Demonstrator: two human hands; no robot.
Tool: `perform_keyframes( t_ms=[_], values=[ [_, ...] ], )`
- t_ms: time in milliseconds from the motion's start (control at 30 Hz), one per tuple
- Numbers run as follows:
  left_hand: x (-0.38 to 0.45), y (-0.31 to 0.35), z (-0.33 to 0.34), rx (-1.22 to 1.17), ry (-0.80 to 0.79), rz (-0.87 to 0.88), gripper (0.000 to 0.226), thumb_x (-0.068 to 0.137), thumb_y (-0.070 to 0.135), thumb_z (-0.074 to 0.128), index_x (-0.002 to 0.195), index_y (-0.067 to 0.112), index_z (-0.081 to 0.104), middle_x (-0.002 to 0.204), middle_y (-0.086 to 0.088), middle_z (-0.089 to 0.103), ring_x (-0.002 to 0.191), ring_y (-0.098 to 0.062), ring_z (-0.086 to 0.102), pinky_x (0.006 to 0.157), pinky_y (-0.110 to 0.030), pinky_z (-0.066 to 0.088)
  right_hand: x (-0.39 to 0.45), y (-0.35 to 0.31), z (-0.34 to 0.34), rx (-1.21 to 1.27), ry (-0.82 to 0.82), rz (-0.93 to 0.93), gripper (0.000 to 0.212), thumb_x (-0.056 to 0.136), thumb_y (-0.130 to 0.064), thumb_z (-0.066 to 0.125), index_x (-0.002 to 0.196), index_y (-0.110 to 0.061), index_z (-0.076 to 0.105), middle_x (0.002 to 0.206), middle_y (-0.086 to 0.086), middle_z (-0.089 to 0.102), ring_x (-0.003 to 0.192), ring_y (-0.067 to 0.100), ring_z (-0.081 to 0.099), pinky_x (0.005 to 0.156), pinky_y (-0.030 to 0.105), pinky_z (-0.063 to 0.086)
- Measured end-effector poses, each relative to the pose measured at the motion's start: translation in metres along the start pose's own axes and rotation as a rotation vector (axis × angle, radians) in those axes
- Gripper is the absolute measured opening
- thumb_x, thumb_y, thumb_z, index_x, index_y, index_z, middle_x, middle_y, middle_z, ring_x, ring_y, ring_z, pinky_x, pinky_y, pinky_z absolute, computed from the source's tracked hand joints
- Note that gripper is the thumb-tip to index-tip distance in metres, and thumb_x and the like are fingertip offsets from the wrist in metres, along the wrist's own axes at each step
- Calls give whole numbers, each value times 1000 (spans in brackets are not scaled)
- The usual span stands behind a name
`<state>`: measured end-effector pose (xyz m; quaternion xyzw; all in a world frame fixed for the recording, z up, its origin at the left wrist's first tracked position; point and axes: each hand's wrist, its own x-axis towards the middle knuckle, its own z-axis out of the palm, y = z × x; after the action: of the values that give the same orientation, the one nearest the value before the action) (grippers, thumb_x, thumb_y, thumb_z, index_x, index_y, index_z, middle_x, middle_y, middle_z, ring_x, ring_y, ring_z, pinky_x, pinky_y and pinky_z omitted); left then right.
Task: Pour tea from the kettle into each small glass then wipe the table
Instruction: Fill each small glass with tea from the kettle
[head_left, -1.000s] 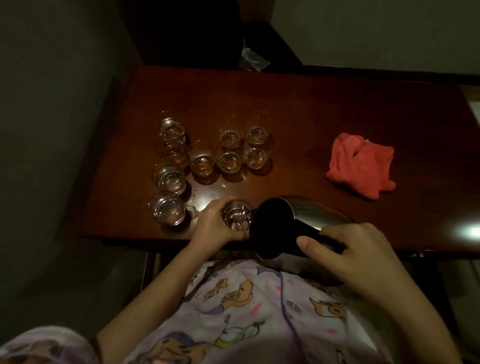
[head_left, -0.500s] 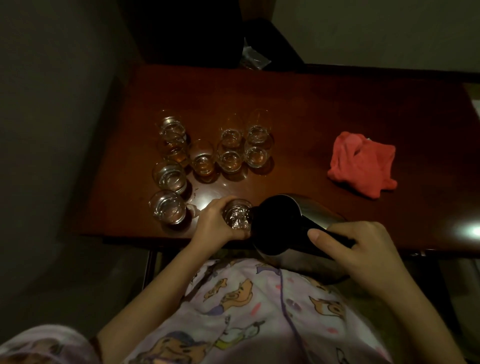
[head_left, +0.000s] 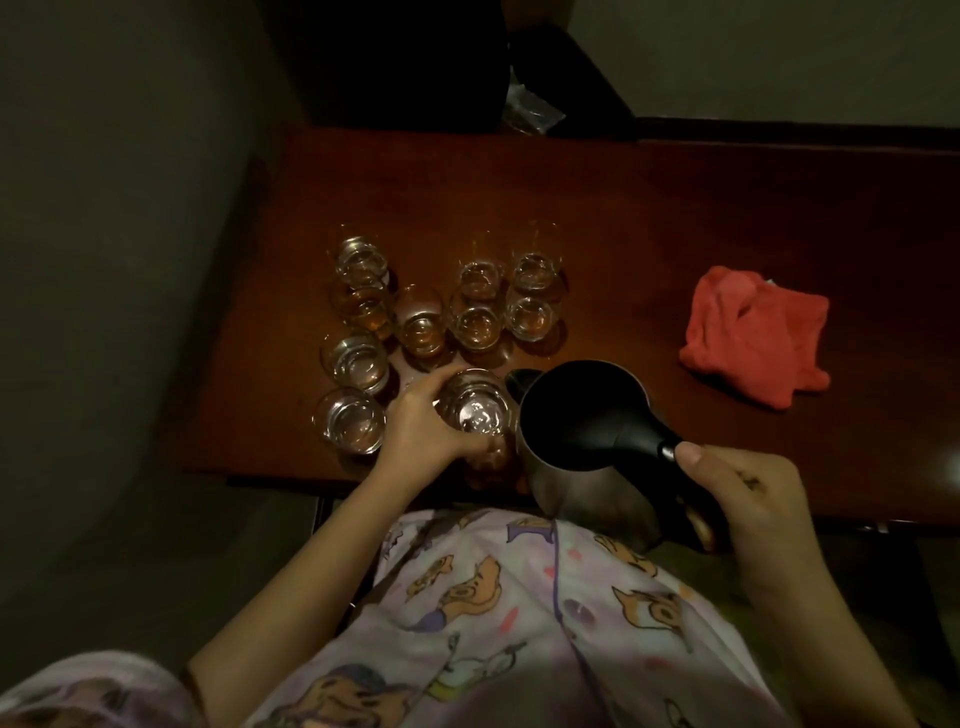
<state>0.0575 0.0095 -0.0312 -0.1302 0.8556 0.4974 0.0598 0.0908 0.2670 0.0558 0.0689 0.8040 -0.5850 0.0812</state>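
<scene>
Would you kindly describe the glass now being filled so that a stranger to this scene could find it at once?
Start at the dark red-brown wooden table and go to its near edge, left of the black-lidded metal kettle. The glass sits right at the kettle's spout. Unlike the other glasses clustered behind and to its left, it alone is gripped by the left hand.

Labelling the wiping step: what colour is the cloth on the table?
The cloth is red, crumpled on the brown table; head view shows it.
</scene>
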Motion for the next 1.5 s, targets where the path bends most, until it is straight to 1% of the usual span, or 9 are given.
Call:
perform_keyframes(
  t_ms=[133,267,333,467,733,933,1100,1200,1500],
  values=[
    [16,10,-15,17,19,7,85,49,27,91,126,24,53,126,2,56,115,-11,50,92,-24,40,13,-4,7,40,7,3,45,74,-41,58,40,-14,49,36,5,39,35,17,34,41,24,26],
    [34,20,-34,-1,60,21,86,49,29,91,126,26,54,126,6,57,116,-11,51,96,-29,43,25,-7,13,81,8,27,49,68,-50,57,41,-9,49,36,8,38,35,19,33,42,25,26],
    [42,26,-44,-15,88,21,85,47,31,91,124,29,54,125,6,58,116,-11,52,98,-35,45,29,-9,15,110,10,51,49,67,-51,58,42,-10,49,36,8,38,36,19,33,45,29,27],
    [67,39,-64,1,133,30,84,49,32,90,125,31,53,127,8,56,116,-9,49,97,-29,42,39,-10,21,130,-4,78,50,67,-51,60,42,-9,49,38,8,38,40,21,35,49,37,30],
    [138,45,-84,34,192,52,87,50,31,89,128,27,51,129,3,55,115,-10,49,96,-27,40,51,-17,23,98,-5,77,48,67,-50,60,41,-12,48,37,4,36,36,16,33,45,25,28],
    [179,32,-73,135,144,21,89,50,31,89,130,22,49,128,-3,56,120,-20,50,103,-42,41,52,-21,20,29,24,52,47,77,-35,57,37,-14,44,35,4,37,34,14,33,40,23,27],
    [193,21,-64,150,59,-45,86,57,23,87,133,14,46,132,-7,53,122,-24,49,97,-32,42,51,-21,19,-11,30,53,49,78,-36,56,37,-14,44,35,5,39,33,14,35,40,23,28],
    [195,14,-62,201,8,-63,87,58,19,86,133,12,44,133,-9,52,121,-27,49,96,-35,43,48,-22,19,9,31,63,51,80,-34,66,36,-16,45,35,3,38,33,12,34,38,20,28],
    [203,17,-57,282,-75,-142,88,62,10,83,136,10,35,132,-14,49,119,-32,48,92,-36,43,44,-24,22,-4,50,91,48,78,-38,56,37,-15,44,34,2,37,32,13,34,38,21,28]
  ],
)
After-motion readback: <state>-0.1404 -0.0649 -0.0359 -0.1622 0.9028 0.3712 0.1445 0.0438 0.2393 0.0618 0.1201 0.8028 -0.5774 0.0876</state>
